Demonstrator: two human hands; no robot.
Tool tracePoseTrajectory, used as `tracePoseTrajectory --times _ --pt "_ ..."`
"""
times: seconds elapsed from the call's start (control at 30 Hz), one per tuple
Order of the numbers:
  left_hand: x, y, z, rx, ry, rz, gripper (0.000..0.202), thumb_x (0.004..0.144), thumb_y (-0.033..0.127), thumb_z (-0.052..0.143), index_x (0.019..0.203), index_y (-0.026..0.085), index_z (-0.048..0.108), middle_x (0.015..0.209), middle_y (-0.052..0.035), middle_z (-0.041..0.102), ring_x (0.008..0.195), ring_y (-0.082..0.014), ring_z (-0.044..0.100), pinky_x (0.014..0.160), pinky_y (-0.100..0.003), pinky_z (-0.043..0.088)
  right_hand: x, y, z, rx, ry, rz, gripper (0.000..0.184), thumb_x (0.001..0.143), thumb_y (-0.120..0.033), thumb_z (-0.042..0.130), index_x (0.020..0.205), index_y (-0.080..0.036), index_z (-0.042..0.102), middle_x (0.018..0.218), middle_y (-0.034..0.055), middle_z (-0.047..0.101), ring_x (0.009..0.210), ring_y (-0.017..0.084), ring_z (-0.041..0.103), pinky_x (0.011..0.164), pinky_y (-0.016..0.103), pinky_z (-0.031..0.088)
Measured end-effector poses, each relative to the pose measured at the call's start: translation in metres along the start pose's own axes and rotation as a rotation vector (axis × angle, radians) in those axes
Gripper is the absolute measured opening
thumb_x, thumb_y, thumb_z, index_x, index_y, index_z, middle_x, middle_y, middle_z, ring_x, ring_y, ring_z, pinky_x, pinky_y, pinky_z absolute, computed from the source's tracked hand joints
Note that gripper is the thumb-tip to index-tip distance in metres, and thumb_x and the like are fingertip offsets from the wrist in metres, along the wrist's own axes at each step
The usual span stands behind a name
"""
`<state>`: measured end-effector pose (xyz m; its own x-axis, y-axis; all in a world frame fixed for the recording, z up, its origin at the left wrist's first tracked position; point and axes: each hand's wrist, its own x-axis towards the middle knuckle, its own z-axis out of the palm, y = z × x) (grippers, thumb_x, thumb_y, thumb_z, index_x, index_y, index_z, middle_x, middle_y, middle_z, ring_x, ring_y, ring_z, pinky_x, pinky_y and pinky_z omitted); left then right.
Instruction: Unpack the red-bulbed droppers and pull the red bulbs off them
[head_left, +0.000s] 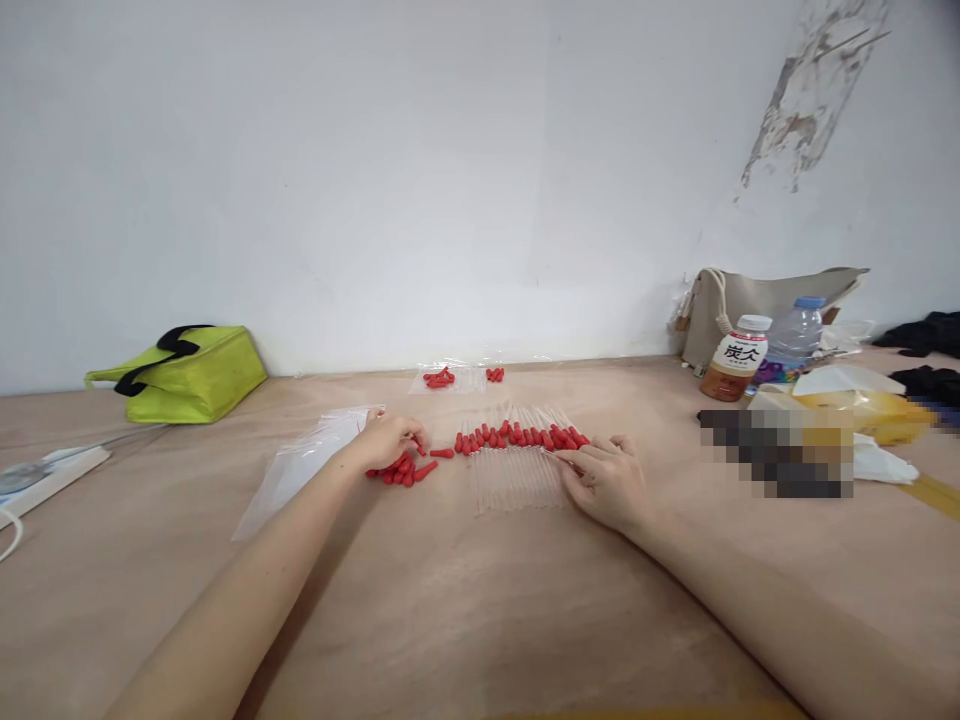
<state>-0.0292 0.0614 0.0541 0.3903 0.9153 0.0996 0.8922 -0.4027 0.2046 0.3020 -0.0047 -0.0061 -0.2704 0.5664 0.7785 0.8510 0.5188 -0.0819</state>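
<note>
My left hand [390, 440] is over a pile of red rubber dropper bulbs [405, 470], its fingers curled and pinching what looks like one bulb. A single bulb [442, 453] lies just right of the pile. Across the middle runs a row of red bulbs [517, 434] among thin clear tubes [517, 485] laid side by side. My right hand [607, 480] rests at the right end of this row. Its thumb and index finger are pinched together around what seems to be a clear tube, partly hidden by the fingers.
Clear plastic bags [300, 465] lie left of the pile. Near the wall, more red bulbs [439, 378] sit on plastic film. A lime-green bag [202, 375] and a power strip [60, 480] are at left. At right stand a drink bottle [737, 360], a water bottle [791, 340] and a beige bag [705, 310].
</note>
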Motion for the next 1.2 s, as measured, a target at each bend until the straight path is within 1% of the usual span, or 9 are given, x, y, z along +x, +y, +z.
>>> tracePoseTrajectory --times 0.1,0.27,0.37,0.47,0.57,0.73,0.83,1.0,1.2 --pt "0.004 -0.002 -0.002 -0.032 -0.070 -0.018 0.023 0.072 0.019 0.044 0.072 0.028 0.065 0.077 0.0036 0.069 0.080 -0.0161 0.060 0.087 -0.035 0.036 0.000 0.000 0.001 0.000 0.004 0.036 0.022 0.081 -0.024 0.046 0.081 -0.023 0.068 0.063 0.0004 0.066 0.062 0.012 0.053 0.075 0.030 0.024" --pt "0.010 0.014 0.002 -0.111 -0.113 0.005 0.025 0.076 0.033 0.043 0.089 0.027 0.063 0.096 0.0020 0.066 0.086 -0.0145 0.059 0.076 -0.024 0.043 -0.001 -0.001 0.002 -0.050 0.022 0.044 0.023 0.081 -0.023 0.046 0.076 -0.022 0.068 0.061 0.0009 0.066 0.059 0.011 0.053 0.073 0.030 0.024" --pt "0.014 0.030 0.008 -0.135 -0.128 0.032 0.026 0.074 0.041 0.047 0.085 0.024 0.064 0.091 0.0011 0.066 0.086 -0.0162 0.058 0.079 -0.026 0.042 -0.001 -0.001 0.002 -0.077 0.037 -0.012 0.022 0.080 -0.022 0.047 0.075 -0.022 0.068 0.064 0.0011 0.067 0.062 0.011 0.055 0.072 0.029 0.023" --pt "0.016 0.040 0.011 -0.122 -0.111 0.023 0.023 0.070 0.041 0.051 0.075 0.021 0.063 0.085 0.0001 0.065 0.085 -0.0184 0.057 0.081 -0.029 0.040 0.000 -0.002 0.004 -0.090 0.039 -0.037 0.021 0.080 -0.021 0.048 0.075 -0.021 0.068 0.062 0.0009 0.066 0.062 0.011 0.054 0.072 0.030 0.023" --pt "0.015 0.037 0.011 -0.142 -0.114 0.003 0.021 0.067 0.040 0.054 0.071 0.021 0.061 0.080 0.0003 0.065 0.080 -0.0181 0.058 0.076 -0.028 0.043 0.001 -0.005 0.007 -0.094 0.043 -0.059 0.020 0.080 -0.021 0.048 0.075 -0.021 0.068 0.061 0.0012 0.066 0.063 0.011 0.052 0.072 0.030 0.023" --pt "0.008 0.024 0.006 -0.199 -0.166 -0.048 0.028 0.066 0.046 0.055 0.072 0.020 0.060 0.065 -0.0004 0.064 0.058 -0.0156 0.059 0.056 -0.025 0.045 0.004 -0.008 0.013 -0.100 0.034 -0.095 0.019 0.080 -0.020 0.049 0.074 -0.021 0.067 0.059 -0.0004 0.064 0.061 0.011 0.048 0.072 0.030 0.022" --pt "0.008 0.024 0.006 -0.260 -0.181 -0.073 0.034 0.069 0.051 0.051 0.072 0.018 0.060 0.068 -0.0015 0.065 0.056 -0.0142 0.058 0.055 -0.024 0.044 0.005 -0.010 0.016 -0.111 -0.001 -0.095 0.019 0.080 -0.021 0.048 0.075 -0.021 0.066 0.060 0.0001 0.063 0.063 0.012 0.048 0.073 0.031 0.022" --pt "0.021 0.032 0.015 -0.250 -0.091 -0.133 0.033 0.068 0.051 0.052 0.072 0.019 0.058 0.073 -0.0006 0.066 0.071 -0.0157 0.059 0.065 -0.023 0.043 0.005 -0.014 0.014 -0.094 -0.112 -0.079 0.019 0.079 -0.031 0.050 0.079 -0.021 0.066 0.067 0.0022 0.063 0.071 0.015 0.049 0.076 0.033 0.022" --pt "0.037 0.041 0.024 -0.178 -0.046 -0.327 0.032 0.062 0.049 0.059 0.058 0.018 0.058 0.063 -0.0022 0.062 0.064 -0.0196 0.057 0.060 -0.027 0.040 0.008 -0.020 0.011 -0.072 -0.216 -0.067 0.034 0.075 -0.050 0.051 0.083 -0.020 0.065 0.072 0.0037 0.061 0.076 0.017 0.049 0.075 0.034 0.023"
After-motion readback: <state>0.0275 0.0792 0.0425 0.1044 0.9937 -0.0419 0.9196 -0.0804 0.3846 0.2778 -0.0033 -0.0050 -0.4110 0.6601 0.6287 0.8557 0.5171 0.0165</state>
